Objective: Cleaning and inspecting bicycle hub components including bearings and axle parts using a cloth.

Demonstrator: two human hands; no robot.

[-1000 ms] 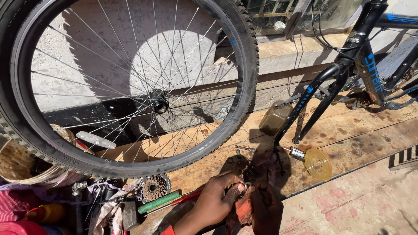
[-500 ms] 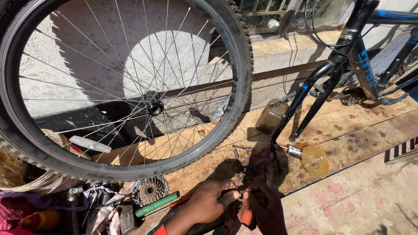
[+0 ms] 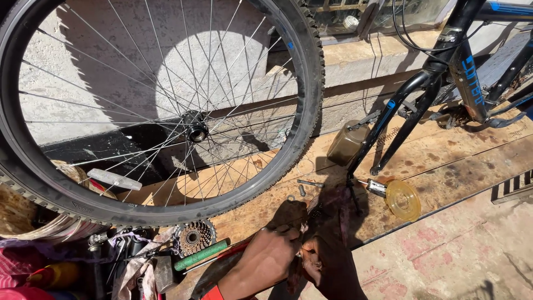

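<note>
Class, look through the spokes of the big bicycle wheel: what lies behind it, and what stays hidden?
Behind the wheel stands a sunlit grey wall with a dark strip along its foot. The wheel's tyre covers part of a woven basket at lower left; its contents cannot be seen.

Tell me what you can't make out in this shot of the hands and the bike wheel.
- Small part between the left hand and right hand: head view, hidden by fingers and shadow.
- Wheel: top and left cut off by the frame edge.
- Bike frame: mostly cut off at the right edge.
- Cloths and tools: jumbled in shadow.
</note>
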